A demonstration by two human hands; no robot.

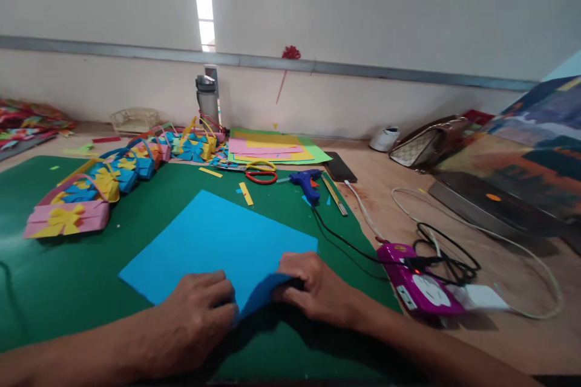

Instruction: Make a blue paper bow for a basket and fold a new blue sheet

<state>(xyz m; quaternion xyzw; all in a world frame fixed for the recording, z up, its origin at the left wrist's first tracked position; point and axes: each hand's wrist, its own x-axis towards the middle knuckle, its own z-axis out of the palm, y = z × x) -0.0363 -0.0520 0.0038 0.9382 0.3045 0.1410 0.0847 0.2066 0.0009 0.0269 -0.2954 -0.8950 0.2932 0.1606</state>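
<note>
A sheet of blue paper point(204, 242) lies at an angle on the green mat point(91, 278), its near right edge lifted and bent upward. My right hand point(308, 287) pinches that raised edge between thumb and fingers. At the near edge my left hand point(202, 314) is closed with curled fingers on the paper; its fingertips are partly hidden. Beyond the paper lie red-and-yellow-handled scissors point(261, 172), a blue glue gun point(307, 184) and a yellow cutter knife point(334, 195).
Several small paper baskets point(68, 217) with bows line the left. Coloured paper sheets point(276, 148) are stacked at the back, beside a phone point(339, 167). A purple power strip point(420, 281) with cables sits at right. A grey bottle point(207, 100) stands by the wall.
</note>
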